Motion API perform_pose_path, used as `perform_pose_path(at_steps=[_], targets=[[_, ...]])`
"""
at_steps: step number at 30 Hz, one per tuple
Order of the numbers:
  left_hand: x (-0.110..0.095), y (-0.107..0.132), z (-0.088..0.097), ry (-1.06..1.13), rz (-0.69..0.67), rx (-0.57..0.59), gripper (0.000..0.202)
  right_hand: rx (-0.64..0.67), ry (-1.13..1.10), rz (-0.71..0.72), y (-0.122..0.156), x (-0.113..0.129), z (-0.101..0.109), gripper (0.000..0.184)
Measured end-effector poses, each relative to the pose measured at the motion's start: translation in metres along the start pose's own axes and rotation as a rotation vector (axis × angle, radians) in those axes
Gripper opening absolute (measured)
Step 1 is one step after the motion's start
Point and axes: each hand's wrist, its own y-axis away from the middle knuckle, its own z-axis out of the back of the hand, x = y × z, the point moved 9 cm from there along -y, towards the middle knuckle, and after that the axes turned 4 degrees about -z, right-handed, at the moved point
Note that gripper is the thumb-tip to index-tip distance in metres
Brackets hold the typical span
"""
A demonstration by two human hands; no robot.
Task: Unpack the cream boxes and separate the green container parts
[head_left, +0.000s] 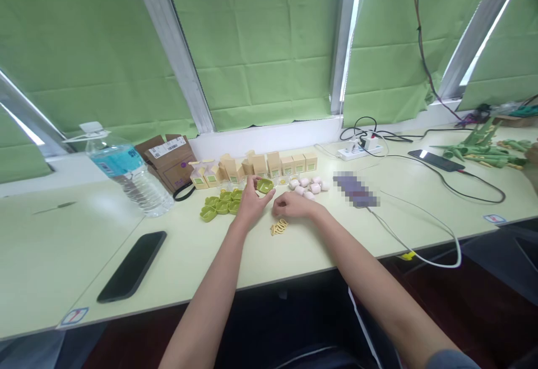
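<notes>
A small green flower-shaped tray (pixel 264 186) is held between the thumb and fingers of my left hand (pixel 253 200), just above the table. Close beside it, my right hand (pixel 290 205) has its fingers curled together; whatever is in them, if anything, is hidden. A little pile of yellow curved pieces (pixel 279 227) lies in front of my right hand. To the left, several more green trays (pixel 221 204) sit in a cluster, partly behind my left hand. Several pale pink and white rounded pieces (pixel 309 188) are grouped behind my right hand.
Small cream boxes (pixel 260 165) stand in a row at the back. A large water bottle (pixel 130 173) and a cardboard box (pixel 168 162) are at left, with a black phone (pixel 132 266) nearer me. A power strip (pixel 360 151), cables and another phone (pixel 436 160) are at right.
</notes>
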Motion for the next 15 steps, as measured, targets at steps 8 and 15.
perform_pose_path(at_steps=[8,15], targets=[[-0.013,0.01,0.051,-0.166,-0.106,0.057,0.037,-0.016,0.037,0.014,0.0,0.004,0.001,0.018],[0.021,0.042,0.109,-0.442,0.006,0.126,0.033,-0.004,0.008,-0.015,0.0,0.003,0.0,0.016]])
